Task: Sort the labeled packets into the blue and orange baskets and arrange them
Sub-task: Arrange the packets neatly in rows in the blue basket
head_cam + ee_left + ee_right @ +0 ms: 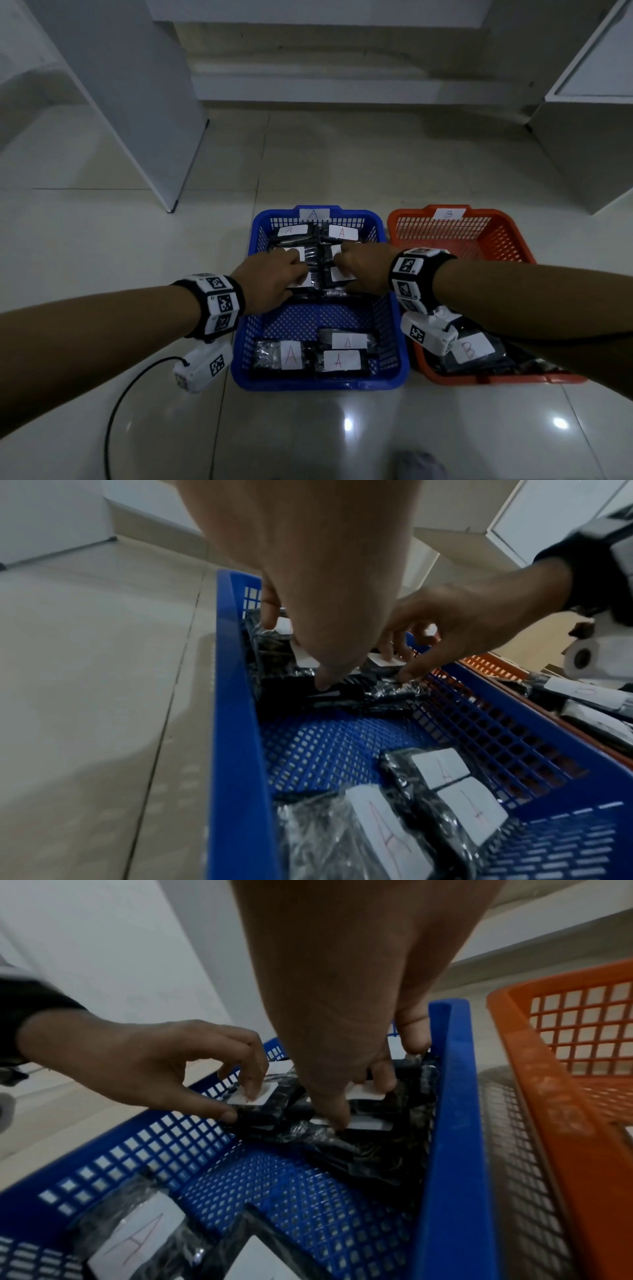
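Arranging now: my left hand (270, 281) and right hand (363, 270) both pinch A packets (337, 255) at the far end of the blue basket (390, 342), squaring the rows. Next, I'd say, the three loose ones near me. My right arm hides most of the B packets (474, 349) in the orange basket (507, 240).

Black packets (310, 356) labeled "A" fill both ends of the blue basket (397, 329); "B" packets (474, 353) lie in the neighboring orange basket (513, 236).
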